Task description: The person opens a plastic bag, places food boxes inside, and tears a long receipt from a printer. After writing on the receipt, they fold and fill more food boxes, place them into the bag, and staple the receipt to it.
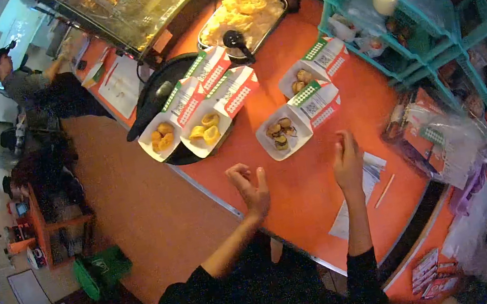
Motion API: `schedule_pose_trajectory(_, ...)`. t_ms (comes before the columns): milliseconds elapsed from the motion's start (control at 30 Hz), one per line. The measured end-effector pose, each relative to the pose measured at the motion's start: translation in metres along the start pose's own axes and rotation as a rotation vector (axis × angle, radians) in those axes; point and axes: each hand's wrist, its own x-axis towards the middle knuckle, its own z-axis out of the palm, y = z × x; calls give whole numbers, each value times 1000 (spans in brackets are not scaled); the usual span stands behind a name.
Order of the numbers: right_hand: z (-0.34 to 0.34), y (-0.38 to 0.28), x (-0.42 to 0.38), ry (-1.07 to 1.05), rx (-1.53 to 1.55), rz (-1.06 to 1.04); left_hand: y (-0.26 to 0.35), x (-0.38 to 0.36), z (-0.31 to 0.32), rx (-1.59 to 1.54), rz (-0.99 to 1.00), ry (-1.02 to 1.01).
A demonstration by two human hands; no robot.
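Note:
My left hand (249, 190) is held over the orange counter (301, 200) with thumb and fingers apart, holding nothing. To its right, my right hand (347, 160) is raised above a white paper (345, 218), its fingers stretched out and nothing in them. Just beyond both hands stands an open paper food box (312, 107) with browned round pieces (282, 133). A similar box (329, 54) sits behind it. On a round black tray (165, 69) to the left are more boxes, one with golden nuggets (162, 137) and one with yellow rings (205, 131).
A metal tray of fried food (245, 13) with black tongs or a scoop (236, 40) stands at the back, beside a glass display case (128, 12). Teal baskets (375, 19) and plastic bags (456, 145) line the right. A thin stick (385, 190) lies nearby. Another person (25, 84) stands far left.

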Motion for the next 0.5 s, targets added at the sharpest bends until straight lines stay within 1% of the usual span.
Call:
schedule_pose_trajectory(33,15,-20,17,-105,134,18,-14,10,-5,2,-1,14)
schedule_pose_trajectory(67,27,-41,33,-208,263,44,-30,26,-13,-239,-235,197)
schedule_pose_trajectory(133,42,-94,68,-407,607,311,-55,63,-37,-580,-511,345)
schedule_pose_trajectory(167,61,-113,81,-409,674,442,-48,76,-43,-595,-475,316)
schedule_pose_trajectory(200,102,-113,86,-52,540,40,-39,90,-49,-612,-440,287)
schedule_pose_trajectory(233,123,-122,93,-67,687,74,-18,94,-50,-610,-467,271)
schedule_pose_trajectory(267,145,-129,100,-78,834,110,-13,99,-62,-703,-642,106)
schedule_pose_trajectory(333,150,-140,98,-213,706,312,-2,96,-68,-704,-603,11)
schedule_pose_trajectory(367,152,-138,92,-153,716,329,-8,89,-66,-701,-622,-30)
schedule_pose_trajectory(433,138,-135,77,-32,780,297,-18,76,-68,-451,-465,-15)
schedule_pose_trajectory(467,126,-127,66,-34,819,307,-15,64,-67,-466,-459,-22)
schedule_pose_trajectory(500,112,-115,53,-39,861,312,-7,46,-62,-595,-407,-83)
